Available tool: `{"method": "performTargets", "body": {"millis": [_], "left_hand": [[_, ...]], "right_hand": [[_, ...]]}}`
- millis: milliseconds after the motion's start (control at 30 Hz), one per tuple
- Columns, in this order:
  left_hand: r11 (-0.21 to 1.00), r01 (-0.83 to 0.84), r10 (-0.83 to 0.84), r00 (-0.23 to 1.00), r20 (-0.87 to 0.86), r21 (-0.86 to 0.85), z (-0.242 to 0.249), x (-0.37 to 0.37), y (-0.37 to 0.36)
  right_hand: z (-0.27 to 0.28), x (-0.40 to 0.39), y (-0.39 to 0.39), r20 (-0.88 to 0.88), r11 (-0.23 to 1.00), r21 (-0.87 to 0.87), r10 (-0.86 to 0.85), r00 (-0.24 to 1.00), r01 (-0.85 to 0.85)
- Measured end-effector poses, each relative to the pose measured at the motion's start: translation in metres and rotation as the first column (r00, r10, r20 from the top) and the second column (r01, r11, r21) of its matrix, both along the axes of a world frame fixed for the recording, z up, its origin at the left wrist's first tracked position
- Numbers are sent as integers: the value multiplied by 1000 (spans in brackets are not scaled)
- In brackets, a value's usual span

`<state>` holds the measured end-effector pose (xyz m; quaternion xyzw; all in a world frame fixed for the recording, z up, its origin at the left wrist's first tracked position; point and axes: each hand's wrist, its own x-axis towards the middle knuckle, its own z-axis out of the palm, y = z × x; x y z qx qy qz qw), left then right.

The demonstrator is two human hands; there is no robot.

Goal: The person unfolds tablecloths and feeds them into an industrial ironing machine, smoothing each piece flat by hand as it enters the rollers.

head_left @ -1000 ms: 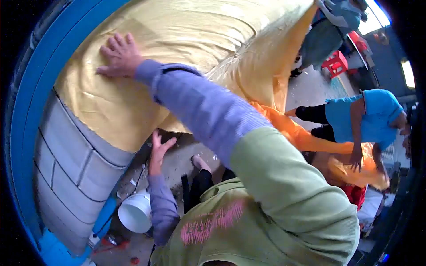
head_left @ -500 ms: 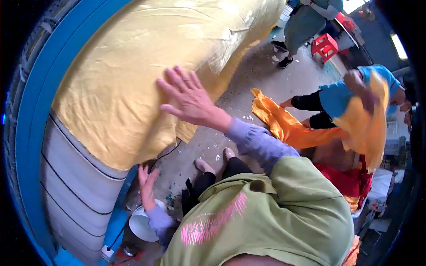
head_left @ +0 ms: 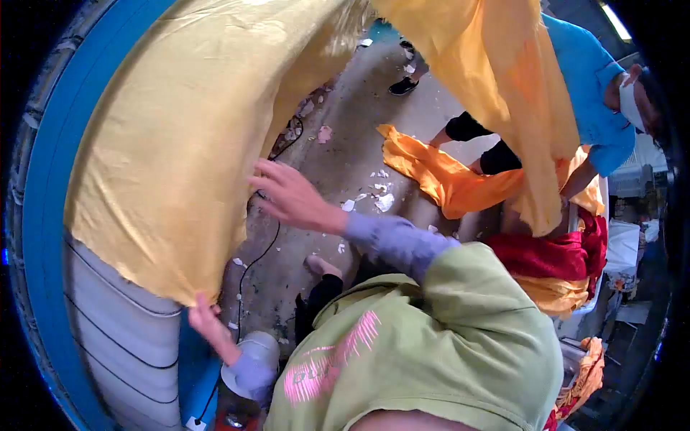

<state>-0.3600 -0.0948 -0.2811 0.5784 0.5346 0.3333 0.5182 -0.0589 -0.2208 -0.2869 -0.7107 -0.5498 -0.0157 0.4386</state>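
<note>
A large pale-yellow cloth (head_left: 165, 151) drapes over a grey surface with dark cords (head_left: 122, 323), and its far part lifts away toward the top right. My left hand (head_left: 212, 327) is closed at the cloth's lower corner, fingertips pinching its edge. My right hand (head_left: 298, 197) reaches out palm down beside the cloth's right edge, its fingers spread and slightly blurred, the fingertips right at the fabric. A curved blue frame (head_left: 47, 187) borders the grey surface on the left.
A co-worker in a blue shirt (head_left: 582, 79) stands at the right behind raised yellow fabric. Orange cloth (head_left: 453, 183) trails to the floor from a bin holding red cloth (head_left: 539, 255). A white bucket (head_left: 260, 348) and black cable (head_left: 259, 258) are near my feet.
My left hand has moved left and taken the cloth's corner. My right hand has come down, off the cloth's top. The far cloth has been lifted up before the co-worker.
</note>
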Motion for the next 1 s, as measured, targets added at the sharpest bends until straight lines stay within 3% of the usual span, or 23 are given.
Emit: {"method": "performTargets", "body": {"millis": [67,100,167,267,367,433,467,533,600,667,700,767,867,967,1000], "left_hand": [[958,-38,72,991,-110,283,14,-10,8],[893,-64,90,995,-39,446,14,-8,13],[808,-173,185,982,36,564,42,30,-5],[928,59,-44,998,-49,369,46,60,-26],[903,425,-422,905,-48,69,29,119,-54],[743,669,-669,740,-66,-25,22,157,-85],[666,718,-734,679,-5,-200,31,174,-108],[353,912,-930,367,31,-210,45,203,-143],[46,989,-975,75,209,-137,48,229,-182],[-242,956,-887,-150,437,-163,62,255,-225],[-332,926,-802,-176,571,-181,68,265,-247],[-390,899,-798,-223,560,-198,72,287,-282],[-321,913,-858,-167,486,-251,42,307,-305],[-222,967,-962,-195,192,-126,63,313,-313],[-78,991,-997,-75,-33,108,72,311,-318]], "right_hand": [[-68,-4,-98,-224,962,-268,-115,968,53],[-100,-7,-155,-360,894,-444,-232,904,52],[-163,-16,-270,-393,660,-750,-492,777,38],[-201,-50,-417,-275,336,-941,-834,478,45],[-212,-100,-504,-196,204,-976,-975,108,73],[-207,-123,-536,-155,140,-982,-980,-124,124],[-206,-130,-550,-142,109,-981,-966,-217,158],[-199,-134,-573,-126,26,-965,-920,-372,262],[-192,-123,-593,-139,-65,-923,-862,-487,379],[-187,-107,-609,-185,-144,-855,-813,-552,498],[-183,-93,-612,-219,-166,-818,-796,-565,551],[-177,-57,-610,-308,-158,-740,-784,-539,653],[-170,1,-574,-489,-12,-653,-757,-433,758],[-167,47,-514,-677,219,-581,-664,-316,784],[-166,60,-488,-739,314,-551,-614,-277,773]]}}
